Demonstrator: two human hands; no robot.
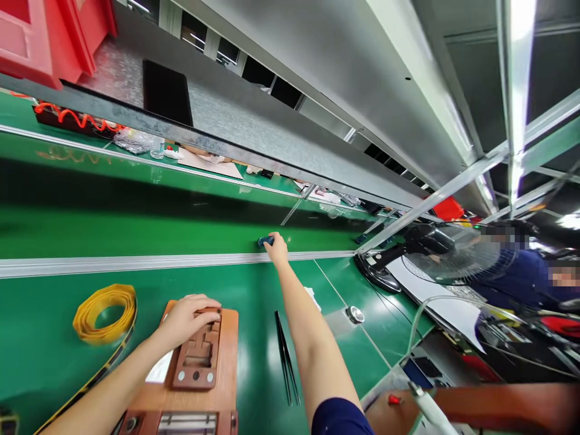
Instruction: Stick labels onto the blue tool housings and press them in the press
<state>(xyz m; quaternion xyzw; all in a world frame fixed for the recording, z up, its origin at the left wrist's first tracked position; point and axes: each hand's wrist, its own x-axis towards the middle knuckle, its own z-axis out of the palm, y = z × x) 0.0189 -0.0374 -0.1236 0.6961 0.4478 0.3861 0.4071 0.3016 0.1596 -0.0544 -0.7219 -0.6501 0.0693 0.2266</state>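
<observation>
My right hand [278, 249] is stretched far forward at the white rail along the back of the bench, its fingers closed on a small dark blue object [264, 241] whose kind I cannot make out. My left hand [189, 319] grips the upper end of a brown fixture block [197, 357] with cut-out recesses and round inserts along its near edge. That block lies on a larger orange-brown base [229, 350]. Nearer to me, a second brown fixture part [149, 423] holds metal bars. Black tweezers [285, 359] lie between my arms.
A yellow tape roll [106, 314] lies at left. To the right are a round metal-topped container [354, 315], a black fan [426, 241] and a white-handled tool [430, 411]. Overhead, a metal shelf [254, 130] carries a dark tablet [167, 93] and red bins [58, 36]. Another person sits far right.
</observation>
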